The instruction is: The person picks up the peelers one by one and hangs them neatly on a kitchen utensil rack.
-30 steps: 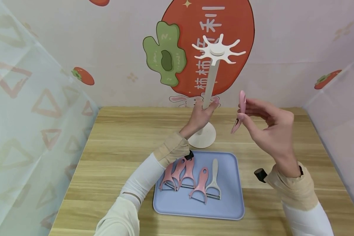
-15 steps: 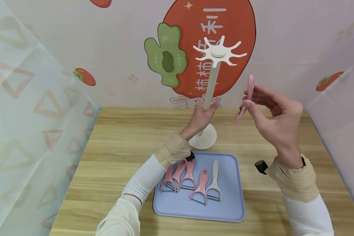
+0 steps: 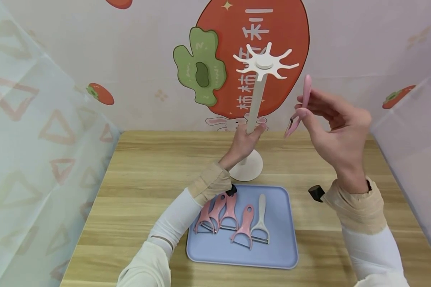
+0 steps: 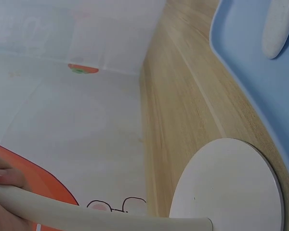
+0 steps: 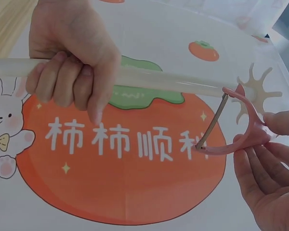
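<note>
While the left hand (image 3: 243, 143) grips the white stand (image 3: 258, 99) by its pole, near the back edge of the worktop (image 3: 129, 199), the right hand (image 3: 339, 127) pinches a pink peeler (image 3: 307, 93) mid-air, right of the stand! Its long axis runs steeply, handle end up, blade end slanting down and left. Below, five peelers (image 3: 247, 219) lie on the blue tray (image 3: 265, 255), handles toward that back edge.

Wood-grain table (image 3: 116, 211), pale backdrop (image 3: 136, 48) behind, large red persimmon print (image 3: 231, 36) with green leaves (image 3: 202, 67) and white lettering (image 3: 256, 32), cartoon rabbit (image 5: 3, 113) beside it, small persimmon prints (image 3: 103, 95) either side, triangle-patterned sheet (image 3: 25, 135) at left
</note>
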### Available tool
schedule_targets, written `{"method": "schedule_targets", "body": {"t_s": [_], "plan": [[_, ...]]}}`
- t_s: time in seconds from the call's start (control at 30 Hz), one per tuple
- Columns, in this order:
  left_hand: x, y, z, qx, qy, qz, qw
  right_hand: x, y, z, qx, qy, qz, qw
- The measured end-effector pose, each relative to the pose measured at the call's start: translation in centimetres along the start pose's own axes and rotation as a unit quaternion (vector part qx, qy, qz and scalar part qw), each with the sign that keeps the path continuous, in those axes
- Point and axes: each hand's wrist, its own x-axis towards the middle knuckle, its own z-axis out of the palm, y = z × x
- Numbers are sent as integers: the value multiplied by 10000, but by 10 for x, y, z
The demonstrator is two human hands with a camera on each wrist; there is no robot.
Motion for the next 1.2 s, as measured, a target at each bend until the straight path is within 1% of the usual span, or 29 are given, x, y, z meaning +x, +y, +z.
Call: {"method": "schedule_targets", "body": {"t_s": [0.27,0.43,0.57,0.7,0.83,1.0,1.2], "plan": [[-1,1,-1,15,-13,-21,10000,12,8,2,266,134,-79,9995],[-1,1,-1,35,-31,-46,10000,20,11,3,304,219,-88,9993],[-1,0,-2,92,-35,-36,9999,25,11,6,280,201,-84,9994],[-1,0,-2,118,-43,-10,9999,30,11,8,579,186,-68,9981],[-2,0,-2,128,-49,-6,9999,31,12,10,711,134,-50,9974],[-2,1,-2,58,-53,-32,10000,31,11,13,587,101,-77,9982],[-3,1,-3,-40,-86,-31,10000,32,3,18,198,-19,-131,9997]]}}
